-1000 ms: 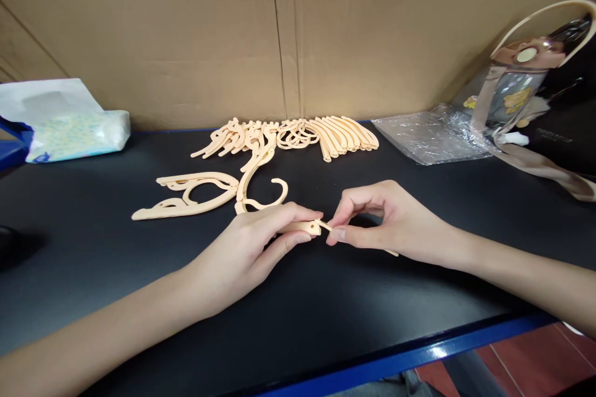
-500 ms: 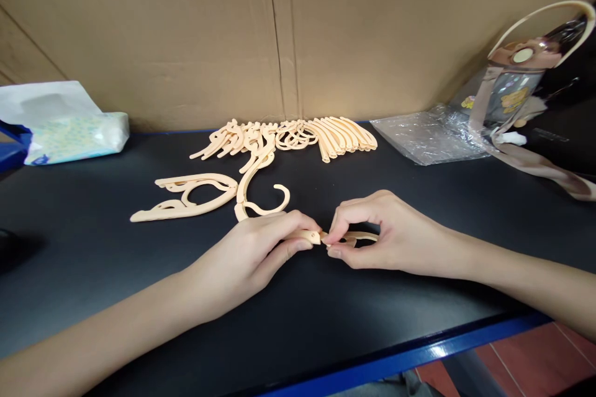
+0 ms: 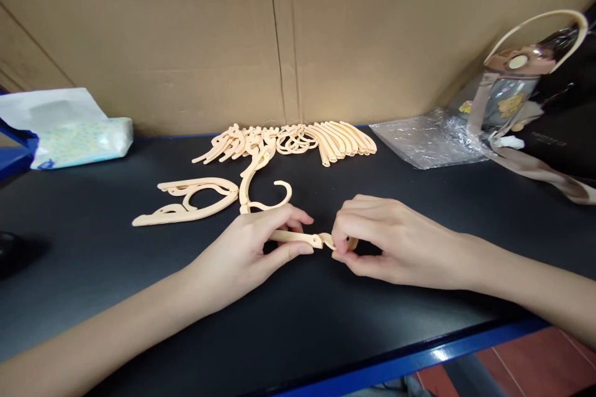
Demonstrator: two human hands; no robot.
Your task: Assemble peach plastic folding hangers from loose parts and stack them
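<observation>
My left hand [image 3: 261, 242] is closed on a cream plastic hanger arm [image 3: 298, 237], thumb below and fingers above, with its holed end poking out to the right. Against that end lies another cream hanger piece [image 3: 327, 240], pinched between the thumb and fingers of my right hand [image 3: 386, 239]; most of it is hidden by the fingers. Whether the two pieces are joined I cannot tell. Just behind my left hand a cream hook [image 3: 280, 193] curves up from a jointed hanger part. To the left lies a folded hanger [image 3: 200, 201], flat on the black table [image 3: 223, 341].
Along the back are a heap of cream hanger parts [image 3: 233, 144], several loops [image 3: 295, 139] and a row of curved arms [image 3: 344, 141]. A tissue pack [image 3: 84, 139] stands left, a clear plastic bag [image 3: 428, 139] and a strapped bottle [image 3: 514, 90] right. A dark object [image 3: 9, 247] sits at the left edge.
My left fingers have loosened and lifted slightly, baring more of the hanger arm. My right hand has turned and curled further over its piece, and the view has tilted slightly.
</observation>
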